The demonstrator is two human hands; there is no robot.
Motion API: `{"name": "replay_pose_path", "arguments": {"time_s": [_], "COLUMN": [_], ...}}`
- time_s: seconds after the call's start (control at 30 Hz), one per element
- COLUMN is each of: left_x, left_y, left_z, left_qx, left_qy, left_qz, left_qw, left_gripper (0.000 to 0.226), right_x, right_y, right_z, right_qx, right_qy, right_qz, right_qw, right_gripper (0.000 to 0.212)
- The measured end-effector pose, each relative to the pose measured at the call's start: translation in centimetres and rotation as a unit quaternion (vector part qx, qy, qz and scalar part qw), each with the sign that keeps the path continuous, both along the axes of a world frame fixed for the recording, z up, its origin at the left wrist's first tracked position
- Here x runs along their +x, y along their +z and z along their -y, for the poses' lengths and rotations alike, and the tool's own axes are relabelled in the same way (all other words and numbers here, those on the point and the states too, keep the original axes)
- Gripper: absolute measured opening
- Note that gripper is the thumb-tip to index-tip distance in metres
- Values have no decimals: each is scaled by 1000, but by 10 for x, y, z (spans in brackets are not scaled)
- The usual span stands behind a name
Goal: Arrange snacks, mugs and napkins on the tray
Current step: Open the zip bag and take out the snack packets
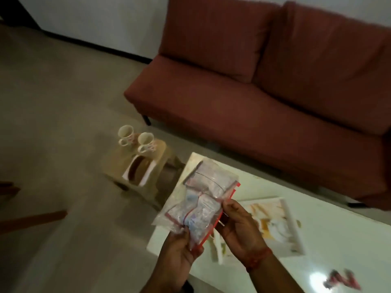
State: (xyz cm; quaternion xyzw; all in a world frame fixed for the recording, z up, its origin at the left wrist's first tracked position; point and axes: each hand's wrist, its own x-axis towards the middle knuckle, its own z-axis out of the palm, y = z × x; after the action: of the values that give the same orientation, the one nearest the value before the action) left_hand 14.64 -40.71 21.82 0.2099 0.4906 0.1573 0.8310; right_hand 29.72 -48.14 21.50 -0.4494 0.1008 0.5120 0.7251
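Both my hands hold a bunch of clear zip bags point(203, 199) with red seal strips over the left end of the white table point(330, 235). My left hand point(179, 254) grips the lower edge, and my right hand point(237, 225) pinches the right side. A white tray point(283, 225) with a printed picture lies on the table just right of my hands. Two white mugs point(135, 138) with red patterns stand on a small beige stool point(139, 166) on the floor to the left. A white holder point(137, 170) with something brown in it sits on the stool too.
A red sofa point(275, 81) runs along the far side of the table. A small red item point(342, 280), blurred, lies at the table's near right. A wooden piece point(31, 218) shows at the left edge on the beige floor.
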Motion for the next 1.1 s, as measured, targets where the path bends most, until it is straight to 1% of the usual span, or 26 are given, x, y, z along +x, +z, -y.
{"name": "replay_pose_path", "arguments": {"time_s": [0.07,0.2,0.33,0.4,0.53,0.7,0.77,0.87,0.9,0.93,1.0,1.1], "left_x": [14,39,55,57,56,46,40,32,30,27,24,20], "left_y": [7,17,18,18,26,28,25,22,20,19,18,18], "left_z": [31,83,115,123,128,121,115,106,103,99,89,72], "left_qx": [11,13,-12,-31,-53,-66,-79,-105,-110,-115,-122,-132], "left_qy": [-26,-79,-87,-87,-99,-100,-91,-95,-97,-99,-100,-106], "left_qz": [7,-17,-45,-51,-65,-76,-78,-73,-71,-70,-68,-53], "left_qw": [1000,997,995,994,992,990,990,987,987,986,985,984], "left_gripper": [42,45,34,32,27,26,26,26,25,26,31,49], "right_x": [15,40,53,55,48,35,31,23,19,16,9,-1], "right_y": [17,43,62,64,65,55,50,50,50,49,50,59], "right_z": [41,111,159,174,188,185,183,174,170,165,155,140], "right_qx": [-22,-99,-184,-225,-233,-290,-278,-225,-221,-229,-267,-306], "right_qy": [-20,-34,7,12,-5,11,5,-31,-38,-39,-28,-24], "right_qz": [44,147,249,283,283,328,307,250,250,261,304,345], "right_qw": [999,984,951,932,930,899,910,941,942,937,914,887], "right_gripper": [23,28,34,35,35,32,31,25,24,24,25,26]}}
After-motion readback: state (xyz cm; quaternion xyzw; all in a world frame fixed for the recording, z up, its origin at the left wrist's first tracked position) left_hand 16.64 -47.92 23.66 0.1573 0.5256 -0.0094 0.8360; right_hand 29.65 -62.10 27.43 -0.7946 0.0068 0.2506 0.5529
